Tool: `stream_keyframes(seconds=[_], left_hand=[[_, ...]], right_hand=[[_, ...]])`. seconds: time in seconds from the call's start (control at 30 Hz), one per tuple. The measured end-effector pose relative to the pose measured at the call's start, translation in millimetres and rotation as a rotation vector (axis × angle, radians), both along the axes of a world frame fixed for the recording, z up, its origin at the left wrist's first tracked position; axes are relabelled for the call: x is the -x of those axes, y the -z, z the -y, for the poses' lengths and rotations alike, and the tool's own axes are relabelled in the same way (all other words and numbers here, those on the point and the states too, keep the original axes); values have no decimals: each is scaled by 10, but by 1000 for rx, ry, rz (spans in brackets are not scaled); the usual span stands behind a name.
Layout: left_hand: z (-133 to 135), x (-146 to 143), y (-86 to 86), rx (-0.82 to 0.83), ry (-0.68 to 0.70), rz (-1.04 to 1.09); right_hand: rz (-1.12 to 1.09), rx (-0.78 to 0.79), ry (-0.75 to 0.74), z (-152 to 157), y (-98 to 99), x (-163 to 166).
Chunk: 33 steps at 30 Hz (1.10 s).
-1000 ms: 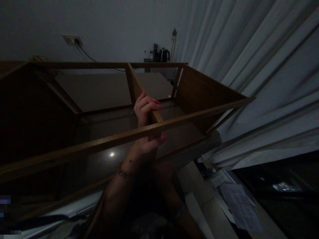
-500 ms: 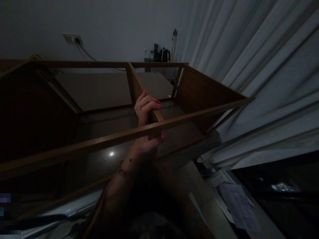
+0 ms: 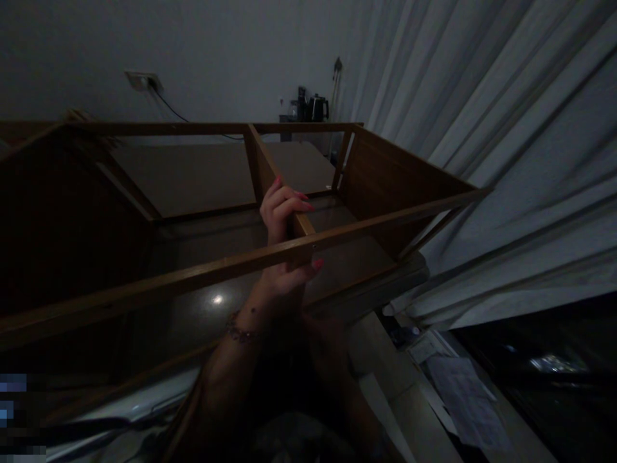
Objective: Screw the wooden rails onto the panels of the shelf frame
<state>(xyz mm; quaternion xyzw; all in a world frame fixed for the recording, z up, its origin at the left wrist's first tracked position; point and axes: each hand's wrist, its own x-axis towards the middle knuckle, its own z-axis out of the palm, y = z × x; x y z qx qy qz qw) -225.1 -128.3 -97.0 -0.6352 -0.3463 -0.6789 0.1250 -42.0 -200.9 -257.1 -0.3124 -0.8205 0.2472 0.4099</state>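
A brown wooden furniture frame (image 3: 226, 269) lies across the middle of the view on a table with a smooth brownish top (image 3: 193, 247). My left hand (image 3: 284, 215) is closed around the frame's upright divider panel (image 3: 265, 164), close to where it meets the near rail. Its fingers bend over the panel's top edge, and the thumb shows below the rail. In deep shadow under that joint is my right hand (image 3: 328, 337), close to the lower edge of the frame. Its fingers are too dark to make out, and I cannot see whether it holds anything.
A pale curtain (image 3: 482, 161) hangs along the right. Papers (image 3: 463, 392) lie at the lower right. At the back stand a black kettle (image 3: 317, 107) and other dark items. A wall socket (image 3: 143, 81) with a plugged-in cord is at the upper left.
My right hand has shifted slightly in the shadow below the divider. My left hand keeps its grip on the panel. The frame stays essentially in place.
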Motion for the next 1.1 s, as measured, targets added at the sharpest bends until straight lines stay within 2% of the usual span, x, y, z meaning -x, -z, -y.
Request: stream_keyframes(seconds=[0.1, 0.3, 0.37, 0.53, 0.7, 0.8, 0.97, 1.1], left_hand=[[-13, -2, 2, -3, -4, 17], [-24, 11, 12, -9, 8, 11], [-8, 5, 11, 3, 4, 22], [46, -26, -6, 31, 42, 36], [47, -18, -13, 27, 48, 20], [39, -9, -22, 26, 63, 0], [36, -15, -38, -1, 66, -11], [32, -24, -47, 1, 57, -22]], right_hand=[[-72, 99, 77, 44, -5, 26], [-170, 130, 249, 73, -47, 22], [-119, 99, 280, 71, -96, 7], [90, -93, 311, 81, -238, -19], [95, -115, 332, 98, -279, -12], [139, -183, 352, 86, -263, -25], [291, -280, 405, 69, -293, -43], [342, -285, 360, 79, -348, -22]])
